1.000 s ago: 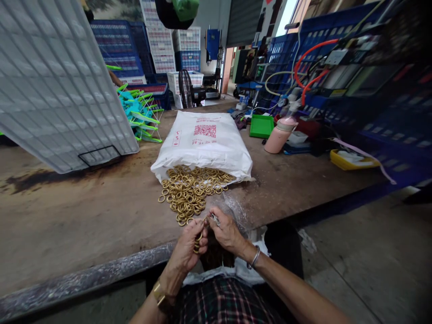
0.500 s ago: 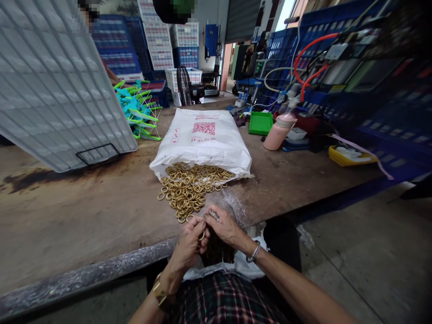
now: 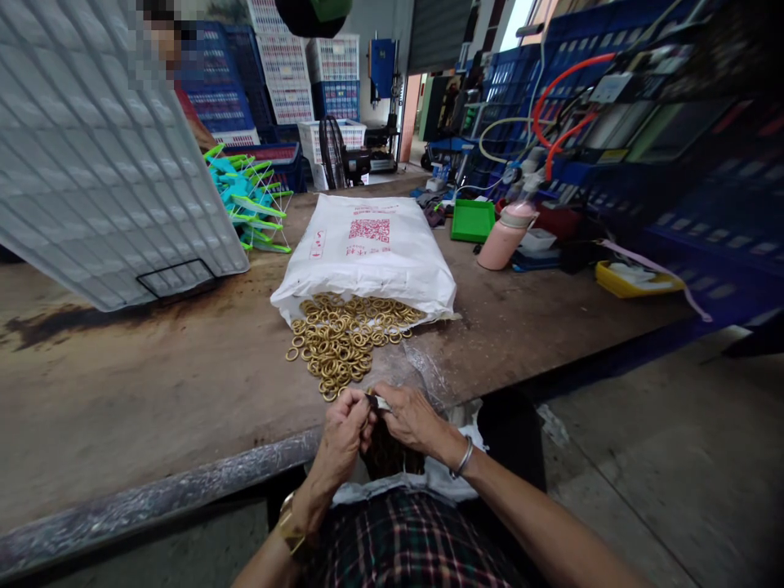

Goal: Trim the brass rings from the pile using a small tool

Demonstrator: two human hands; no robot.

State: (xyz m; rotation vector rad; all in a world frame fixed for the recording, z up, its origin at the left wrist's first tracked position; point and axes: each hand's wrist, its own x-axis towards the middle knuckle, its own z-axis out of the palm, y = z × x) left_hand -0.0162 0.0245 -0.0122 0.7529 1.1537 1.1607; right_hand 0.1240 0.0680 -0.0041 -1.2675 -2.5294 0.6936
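Observation:
My left hand (image 3: 346, 429) is closed in a pinch near the table's front edge; what sits between its fingers is mostly hidden. Close against it, my right hand (image 3: 409, 416) grips a small tool (image 3: 380, 403) with a pale metal body and a dark tip, pointed at the left fingertips. Just beyond the hands lies a pile of brass rings (image 3: 340, 347), spilling from the open mouth of a white sack (image 3: 373, 249) with red print. Below the hands, an opened white bag (image 3: 450, 482) at my lap holds dark contents.
A large white crate (image 3: 122, 163) leans at the left of the wooden table (image 3: 214, 384), beside green and turquoise plastic pieces (image 3: 251, 196). To the right are a green tray (image 3: 473, 220), a pink bottle (image 3: 503, 241) and a yellow dish (image 3: 637, 279). A person stands behind the crate.
The ring that showed in my left fingers is now mostly hidden. My right hand has turned and lowered slightly, bringing the tool's dark tip to the left fingertips. The person behind the crate has shifted.

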